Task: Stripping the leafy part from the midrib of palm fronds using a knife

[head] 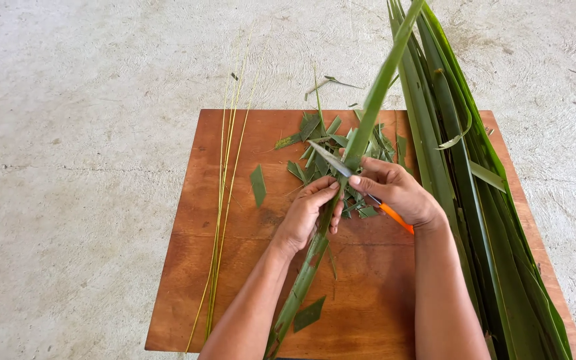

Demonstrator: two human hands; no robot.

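Left hand [307,213]: fingers clenched round a long green leaf strip [368,120] at the desk [235,267] centre. Right hand [395,190]: fingers clenched on an orange-handled knife [341,167], blade laid against the strip. Cut green leaf scraps [321,143]: heaped toward the far edge. Leaf bundle [475,200]: along the right edge. Thin pale midribs [225,193]: over the left edge.

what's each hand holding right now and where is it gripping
Left hand pinches the long green leaf mid-length. Right hand grips the knife by its orange handle.
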